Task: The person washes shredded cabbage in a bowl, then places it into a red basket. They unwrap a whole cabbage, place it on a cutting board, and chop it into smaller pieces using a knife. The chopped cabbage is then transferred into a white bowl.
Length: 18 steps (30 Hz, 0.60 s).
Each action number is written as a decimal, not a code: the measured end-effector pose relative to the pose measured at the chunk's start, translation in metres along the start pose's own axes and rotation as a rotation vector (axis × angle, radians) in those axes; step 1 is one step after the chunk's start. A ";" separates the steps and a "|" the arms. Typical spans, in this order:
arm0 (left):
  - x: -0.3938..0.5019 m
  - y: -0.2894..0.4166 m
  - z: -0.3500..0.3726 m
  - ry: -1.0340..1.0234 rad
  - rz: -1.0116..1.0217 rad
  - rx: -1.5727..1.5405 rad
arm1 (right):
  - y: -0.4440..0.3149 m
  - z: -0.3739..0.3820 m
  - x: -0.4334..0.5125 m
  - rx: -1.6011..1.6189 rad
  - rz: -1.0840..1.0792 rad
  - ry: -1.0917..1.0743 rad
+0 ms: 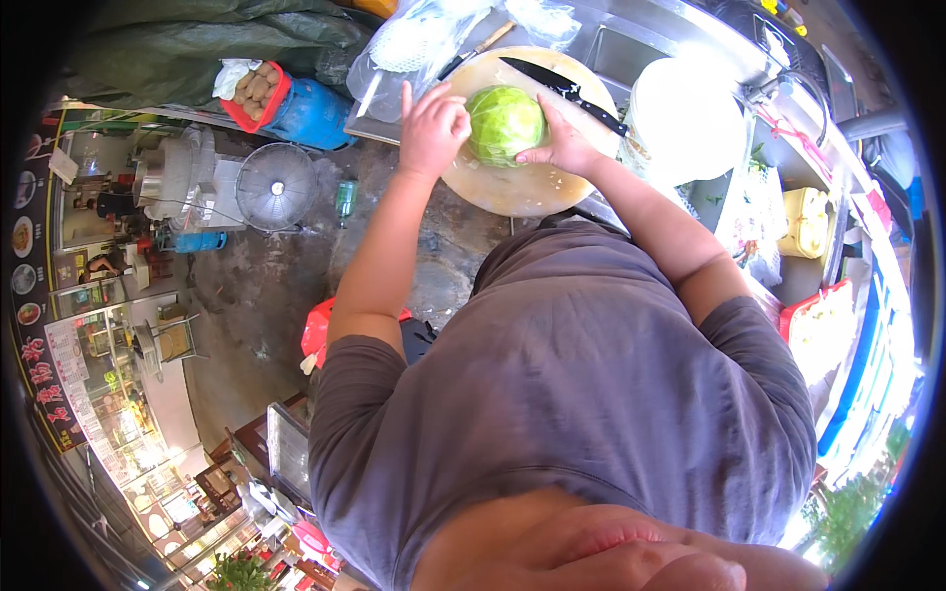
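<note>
A round green cabbage [505, 125] sits on a round, worn chopping board [510, 192]. Its surface is glossy, perhaps from clear film, but I cannot tell for sure. My right hand [565, 142] grips the cabbage's right side, thumb low and fingers behind. At its left edge is my left hand [436, 133], two fingers raised and the others curled towards the thumb; whether a thin film is pinched there is unclear. Behind the cabbage a black-handled kitchen knife [569, 92] lies across the board, its dark blade pointing up-left with bits stuck to it.
A white round container [687, 122] stands right of the board, near a metal sink [624, 55]. Clear plastic bags [414, 44] and a wooden-handled tool [491, 37] lie behind. Leftward are a red basket of potatoes [256, 92], a blue gas cylinder [314, 114] and a floor fan [275, 186].
</note>
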<state>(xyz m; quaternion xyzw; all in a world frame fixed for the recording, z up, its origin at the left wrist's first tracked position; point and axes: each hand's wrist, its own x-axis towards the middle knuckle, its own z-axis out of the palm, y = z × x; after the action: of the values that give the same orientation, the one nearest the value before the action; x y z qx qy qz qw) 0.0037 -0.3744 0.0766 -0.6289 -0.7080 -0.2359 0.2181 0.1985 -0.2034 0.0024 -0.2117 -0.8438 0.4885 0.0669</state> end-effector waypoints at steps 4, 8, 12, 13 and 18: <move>0.003 0.006 0.006 -0.015 -0.044 -0.062 | 0.001 0.002 -0.006 -0.002 -0.034 0.053; 0.002 0.034 0.011 -0.149 0.043 0.051 | 0.013 -0.005 -0.014 0.122 -0.031 0.083; -0.001 0.054 0.012 -0.342 -0.010 0.063 | 0.029 0.002 -0.020 0.019 0.105 0.124; 0.000 0.058 0.013 -0.351 -0.041 0.074 | 0.027 0.000 -0.021 -0.038 0.169 0.077; 0.015 0.076 0.011 -0.443 -0.151 0.085 | 0.004 0.005 -0.020 -0.181 0.106 -0.008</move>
<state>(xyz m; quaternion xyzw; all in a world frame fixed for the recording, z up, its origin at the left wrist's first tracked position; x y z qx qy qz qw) 0.0771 -0.3488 0.0814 -0.6007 -0.7930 -0.0778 0.0656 0.2166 -0.2141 -0.0018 -0.2594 -0.8723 0.4141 0.0183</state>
